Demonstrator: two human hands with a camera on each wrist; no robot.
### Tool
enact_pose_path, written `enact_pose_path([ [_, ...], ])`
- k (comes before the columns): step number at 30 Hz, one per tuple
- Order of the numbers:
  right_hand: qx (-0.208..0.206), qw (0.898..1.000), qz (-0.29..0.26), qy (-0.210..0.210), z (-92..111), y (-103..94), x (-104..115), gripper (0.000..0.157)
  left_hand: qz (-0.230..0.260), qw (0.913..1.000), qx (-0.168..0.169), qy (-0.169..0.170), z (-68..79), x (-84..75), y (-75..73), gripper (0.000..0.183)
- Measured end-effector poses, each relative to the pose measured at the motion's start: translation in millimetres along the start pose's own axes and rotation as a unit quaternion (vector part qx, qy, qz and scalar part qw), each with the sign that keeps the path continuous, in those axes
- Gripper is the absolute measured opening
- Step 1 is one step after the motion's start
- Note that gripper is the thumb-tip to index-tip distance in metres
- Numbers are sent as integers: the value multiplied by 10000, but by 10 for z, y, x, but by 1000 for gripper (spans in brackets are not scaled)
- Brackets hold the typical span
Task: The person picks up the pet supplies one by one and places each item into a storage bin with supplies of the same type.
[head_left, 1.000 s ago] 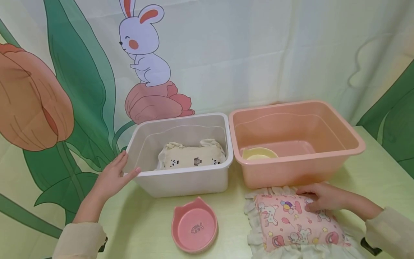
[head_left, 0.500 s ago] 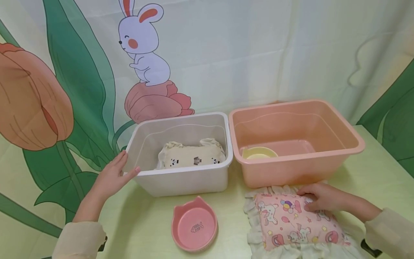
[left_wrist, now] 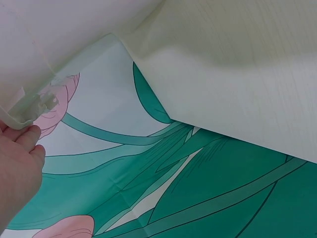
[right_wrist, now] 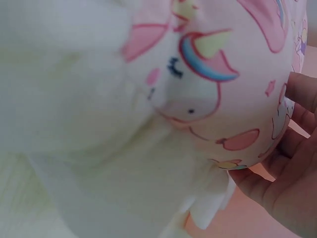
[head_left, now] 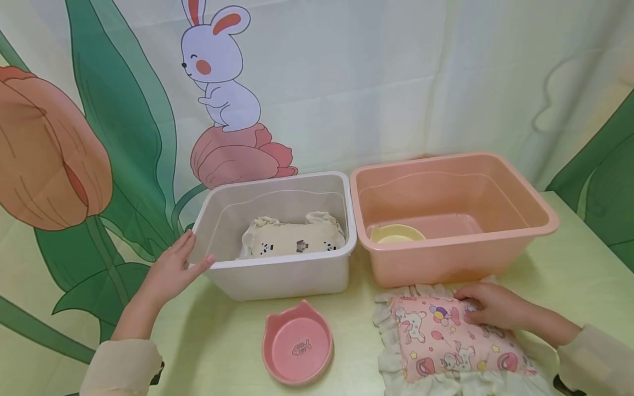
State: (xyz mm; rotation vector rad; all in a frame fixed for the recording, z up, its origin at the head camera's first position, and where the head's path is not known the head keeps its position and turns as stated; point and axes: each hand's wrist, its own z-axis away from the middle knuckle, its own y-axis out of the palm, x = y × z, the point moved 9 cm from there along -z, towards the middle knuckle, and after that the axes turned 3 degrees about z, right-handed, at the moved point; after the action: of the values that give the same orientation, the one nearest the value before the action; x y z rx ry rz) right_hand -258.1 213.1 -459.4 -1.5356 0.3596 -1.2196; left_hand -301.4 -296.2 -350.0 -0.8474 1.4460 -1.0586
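My left hand (head_left: pixel 168 272) rests at the front left corner of a white plastic bin (head_left: pixel 282 281), its fingers straight along the side and the thumb over the front rim. A cream pillow (head_left: pixel 284 237) with small animal prints lies inside that bin. At the right, my right hand (head_left: pixel 500 305) pinches the far right part of a pink unicorn-print pillow (head_left: pixel 455 344) with a white ruffled edge. In the right wrist view, thumb and fingers (right_wrist: pixel 252 183) press into the pillow's printed cloth (right_wrist: pixel 213 129). The pillow lies in front of a peach plastic bin (head_left: pixel 446 267).
Inside the peach bin sits a yellow bowl (head_left: pixel 398 234). A pink cat-eared bowl (head_left: pixel 299 352) with a fishbone mark stands on the pale green table (head_left: pixel 208 352), between the white bin and the near edge. Behind the bins hangs a curtain (head_left: pixel 371 88) printed with a rabbit and tulips.
The right hand and sleeve have shifted slightly, and more of the ruffle shows behind the hand. The left hand, the bins and the bowls stay where they were.
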Motion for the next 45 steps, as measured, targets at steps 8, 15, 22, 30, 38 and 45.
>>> enact_pose_path([
  [8, -259, 9992, 204, -212, -1, 5, 13, 20, 27, 10000, -8, 1, 3, 1, 3, 81],
  [15, -458, 9983, 274, -221, 12, -1, 5, 16, -11, 10000, -7, 17, 5, -3, 1, 80],
  [22, -587, 9977, 221, -258, 24, -9, 21, 12, -31, 10000, -3, 18, 5, -5, 1, 80],
  [30, -698, 9965, 284, -351, 34, -13, 36, 17, -5, 10000, 5, -7, 4, 2, 5, 81],
  [38, -699, 9965, 260, -377, 44, -22, 52, 17, -15, 10000, -10, 7, -1, 4, 5, 80],
  [45, -585, 9972, -8, -464, 52, -41, 62, 16, 3, 10000, -2, 6, 4, 8, 8, 80],
])
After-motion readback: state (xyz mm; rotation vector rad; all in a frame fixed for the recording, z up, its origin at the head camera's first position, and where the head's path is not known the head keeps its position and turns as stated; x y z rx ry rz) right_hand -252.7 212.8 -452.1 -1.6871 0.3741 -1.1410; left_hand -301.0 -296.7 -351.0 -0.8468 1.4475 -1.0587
